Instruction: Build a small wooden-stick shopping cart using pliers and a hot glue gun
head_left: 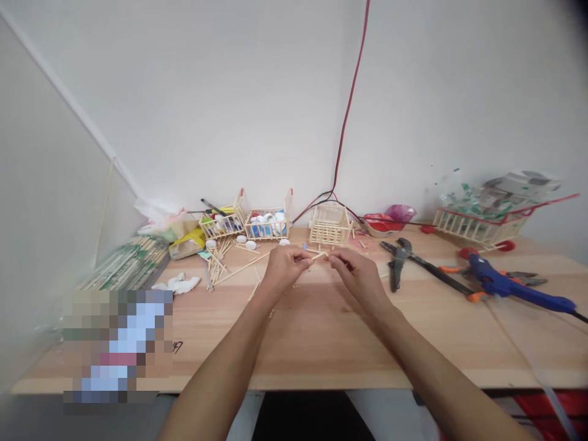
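Note:
Over the middle of the wooden table, my left hand (290,264) pinches a short pale wooden stick (318,256) between thumb and fingers. My right hand (356,269) is closed in a pinch at the stick's other end; whether it grips the stick or a second small piece is too small to tell. Just beyond my hands stands a small cart-shaped basket (329,226) built of wooden sticks. Loose sticks (221,260) lie scattered to the left of my left hand.
Two stick carts (267,225) holding bottle caps stand at the back left, near packs of sticks (128,263). A larger cart (478,226) with plastic waste is at the far right. Pliers (399,263) and a blue glue gun (519,291) lie on the wooden table (303,355).

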Available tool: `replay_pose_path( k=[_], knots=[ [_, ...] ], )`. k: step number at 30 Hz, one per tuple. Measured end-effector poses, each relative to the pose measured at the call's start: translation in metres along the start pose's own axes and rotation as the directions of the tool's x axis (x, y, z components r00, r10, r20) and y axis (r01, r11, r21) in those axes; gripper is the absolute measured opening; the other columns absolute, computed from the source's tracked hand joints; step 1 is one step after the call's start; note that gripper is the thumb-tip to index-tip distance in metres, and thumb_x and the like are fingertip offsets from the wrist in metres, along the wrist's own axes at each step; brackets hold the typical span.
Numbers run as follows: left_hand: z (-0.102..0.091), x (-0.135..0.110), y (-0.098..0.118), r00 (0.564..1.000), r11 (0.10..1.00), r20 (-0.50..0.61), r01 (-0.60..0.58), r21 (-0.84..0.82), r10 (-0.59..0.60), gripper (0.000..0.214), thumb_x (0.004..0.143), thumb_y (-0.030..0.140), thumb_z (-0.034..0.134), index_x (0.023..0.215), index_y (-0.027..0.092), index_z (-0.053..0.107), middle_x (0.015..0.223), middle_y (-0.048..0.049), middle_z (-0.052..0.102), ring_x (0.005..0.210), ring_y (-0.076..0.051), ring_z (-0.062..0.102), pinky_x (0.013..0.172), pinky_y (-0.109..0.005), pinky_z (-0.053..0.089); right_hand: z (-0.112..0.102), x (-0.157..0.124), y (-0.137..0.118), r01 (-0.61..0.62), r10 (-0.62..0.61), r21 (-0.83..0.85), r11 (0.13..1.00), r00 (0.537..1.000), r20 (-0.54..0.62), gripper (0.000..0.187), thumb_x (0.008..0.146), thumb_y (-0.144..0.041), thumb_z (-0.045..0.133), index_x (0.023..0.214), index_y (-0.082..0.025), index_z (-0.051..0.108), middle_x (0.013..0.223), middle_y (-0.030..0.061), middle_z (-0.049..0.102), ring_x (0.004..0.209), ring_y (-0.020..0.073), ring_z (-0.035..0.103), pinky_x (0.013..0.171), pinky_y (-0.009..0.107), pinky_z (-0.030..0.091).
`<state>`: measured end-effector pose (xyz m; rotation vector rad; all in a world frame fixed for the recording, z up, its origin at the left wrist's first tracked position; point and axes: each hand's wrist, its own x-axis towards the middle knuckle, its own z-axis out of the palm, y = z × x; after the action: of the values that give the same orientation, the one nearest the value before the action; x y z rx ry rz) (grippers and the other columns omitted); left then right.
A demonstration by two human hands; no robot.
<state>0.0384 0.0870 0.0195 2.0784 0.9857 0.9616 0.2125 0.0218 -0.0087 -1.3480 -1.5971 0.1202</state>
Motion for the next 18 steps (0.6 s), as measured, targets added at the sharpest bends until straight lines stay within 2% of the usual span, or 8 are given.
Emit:
replay_pose_path(
  k=[18],
  knots=[
    [-0.0029, -0.0021, 0.0058, 1.0, 1.0, -0.006, 0.002, -0.009, -0.002, 0.012, 0.072, 0.019, 0.064, 0.072, 0.016, 0.076, 0.065, -0.0006, 0.068, 0.061, -0.012, 0.057, 0.055, -0.021, 0.041, 0.0007, 0.0001, 0.0011, -0.014, 0.014, -0.01, 1.0, 1.0, 0.018, 0.024, 0.09, -0.033, 0.048, 0.087, -0.02, 0.068, 0.085, 0.0066, 0.071, 0.078, 0.0211, 0.062, 0.071, 0.031, 0.046]
  ],
)
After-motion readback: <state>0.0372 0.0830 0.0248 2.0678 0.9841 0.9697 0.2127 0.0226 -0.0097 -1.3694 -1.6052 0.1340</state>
